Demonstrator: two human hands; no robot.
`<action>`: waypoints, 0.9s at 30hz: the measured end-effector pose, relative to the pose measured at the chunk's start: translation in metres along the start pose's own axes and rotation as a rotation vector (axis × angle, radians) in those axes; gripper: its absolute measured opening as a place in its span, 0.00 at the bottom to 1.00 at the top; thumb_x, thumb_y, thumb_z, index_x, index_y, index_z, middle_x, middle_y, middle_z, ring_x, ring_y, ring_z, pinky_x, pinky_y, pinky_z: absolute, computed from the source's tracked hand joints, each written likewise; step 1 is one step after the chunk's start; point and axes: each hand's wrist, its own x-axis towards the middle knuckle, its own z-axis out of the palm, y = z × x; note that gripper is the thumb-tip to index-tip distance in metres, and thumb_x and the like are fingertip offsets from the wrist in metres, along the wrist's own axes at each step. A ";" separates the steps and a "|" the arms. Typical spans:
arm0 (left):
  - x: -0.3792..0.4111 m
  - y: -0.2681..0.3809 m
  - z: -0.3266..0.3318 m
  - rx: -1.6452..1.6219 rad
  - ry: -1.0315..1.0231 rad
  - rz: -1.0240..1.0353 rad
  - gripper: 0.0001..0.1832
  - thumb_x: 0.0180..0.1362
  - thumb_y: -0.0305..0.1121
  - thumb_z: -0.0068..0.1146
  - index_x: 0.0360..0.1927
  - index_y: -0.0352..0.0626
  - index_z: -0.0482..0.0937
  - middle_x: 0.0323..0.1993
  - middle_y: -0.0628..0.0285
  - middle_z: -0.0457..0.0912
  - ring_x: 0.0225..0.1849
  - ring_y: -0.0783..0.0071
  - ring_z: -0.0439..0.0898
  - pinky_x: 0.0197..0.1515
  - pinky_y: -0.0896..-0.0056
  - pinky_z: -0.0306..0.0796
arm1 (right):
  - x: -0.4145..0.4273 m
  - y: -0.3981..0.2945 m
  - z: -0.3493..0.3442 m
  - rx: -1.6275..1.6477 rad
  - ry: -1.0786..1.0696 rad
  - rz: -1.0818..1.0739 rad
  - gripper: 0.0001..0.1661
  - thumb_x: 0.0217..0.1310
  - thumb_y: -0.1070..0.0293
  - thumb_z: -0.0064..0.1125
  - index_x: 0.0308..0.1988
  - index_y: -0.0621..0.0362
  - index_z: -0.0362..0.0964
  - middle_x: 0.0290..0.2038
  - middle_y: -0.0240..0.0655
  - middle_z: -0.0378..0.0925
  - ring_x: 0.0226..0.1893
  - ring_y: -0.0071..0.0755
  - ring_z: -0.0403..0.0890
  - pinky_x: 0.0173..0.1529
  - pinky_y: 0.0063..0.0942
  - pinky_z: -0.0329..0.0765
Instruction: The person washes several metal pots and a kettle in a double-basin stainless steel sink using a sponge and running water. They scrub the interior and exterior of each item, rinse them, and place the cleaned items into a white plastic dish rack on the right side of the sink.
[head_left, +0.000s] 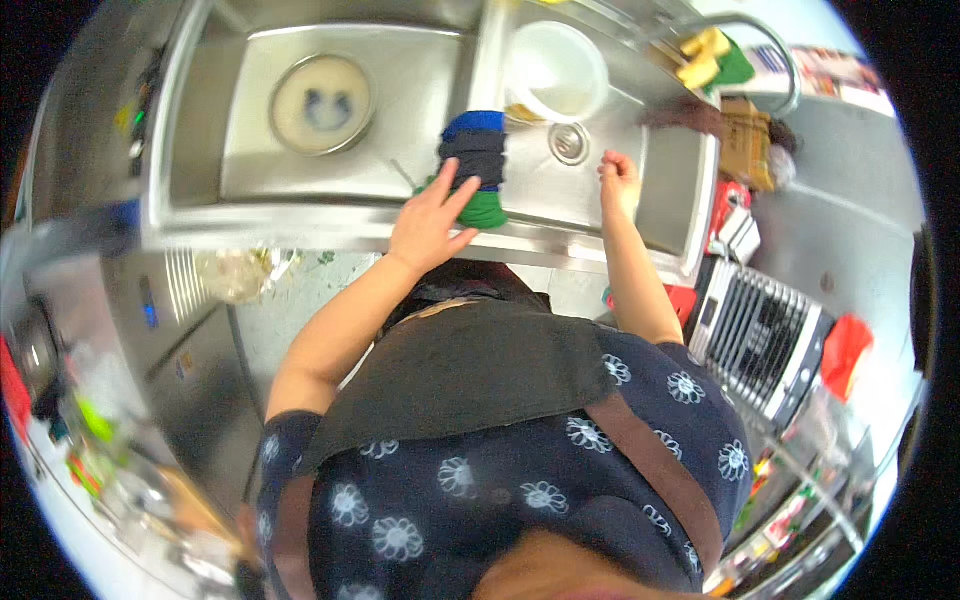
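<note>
My left hand (429, 225) has its fingers spread over a soft, banded bundle of blue, black and green fabric (474, 154). The bundle lies across the divider of a stainless steel double sink (315, 229), towards its front edge. Over the right basin is my right hand (621, 184), its fingers curled together with nothing visible in them. Just ahead of it is the metal drain strainer (568, 142). Behind that, a round white plastic tub (556, 71) stands in the same basin. The left basin holds a round metal bowl (322, 146) of cloudy liquid with dark blue shapes in it.
A curved faucet (787, 67) arches at the right rear, beside yellow and green cloth items (712, 60). A cardboard box (746, 142) sits on the steel counter to the right. Nearer me is a silver appliance with dark bars (757, 330).
</note>
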 end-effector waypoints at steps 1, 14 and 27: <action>-0.005 0.002 -0.003 -0.027 -0.008 0.011 0.38 0.44 0.41 0.65 0.62 0.52 0.64 0.67 0.44 0.56 0.58 0.48 0.70 0.56 0.56 0.68 | 0.009 0.052 -0.019 -0.165 0.042 0.064 0.11 0.56 0.73 0.52 0.40 0.60 0.77 0.35 0.38 0.80 0.34 0.31 0.80 0.43 0.25 0.76; 0.008 0.009 0.003 0.105 -0.080 -0.068 0.36 0.38 0.36 0.66 0.56 0.48 0.71 0.66 0.42 0.58 0.43 0.49 0.78 0.43 0.59 0.73 | 0.067 0.139 0.092 -0.918 -0.265 -0.031 0.21 0.52 0.70 0.49 0.48 0.56 0.72 0.50 0.42 0.72 0.50 0.48 0.73 0.55 0.40 0.71; 0.017 0.012 0.006 0.145 -0.107 -0.068 0.38 0.37 0.34 0.67 0.57 0.43 0.68 0.65 0.38 0.58 0.48 0.45 0.76 0.46 0.59 0.72 | 0.083 0.148 0.057 -0.997 -0.333 -0.429 0.14 0.51 0.69 0.51 0.40 0.55 0.77 0.39 0.38 0.74 0.45 0.43 0.74 0.51 0.39 0.71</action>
